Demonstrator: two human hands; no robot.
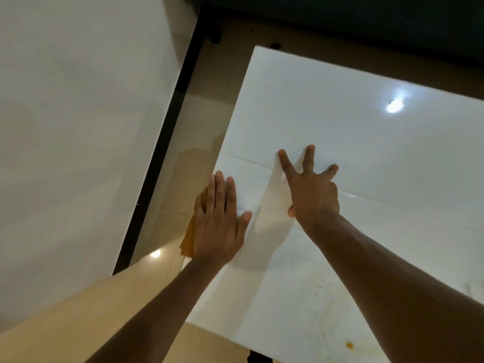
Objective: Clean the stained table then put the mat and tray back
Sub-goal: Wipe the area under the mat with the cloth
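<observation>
Table top fills the right side of the view; it is white and shiny, and two bare arms reach over it from the near side. A bright round spot of light shines on its far right part. A small orange-brown stain sits on the table at the near edge, well apart from both hands. Some faint yellowish marks show on the near part of the table too.

The left hand lies flat at the left edge of the table. Its fingers are straight and close together and point to the far side. The thumb sticks out to the right and lies on the white top. Under this hand is an orange cloth. The hand presses down on it, and a bit of the cloth peeks out on the left, past the table edge.

The right hand lies on the table just to the right of the left hand. Its fingers are spread wide and straight, with the tips on the table. It holds nothing.

A thin line runs across the table under both hands.

On the left is a big pale wall with a dark strip along its edge. Between the wall and the table is a shiny tan floor, with a small glow of light on it
</observation>
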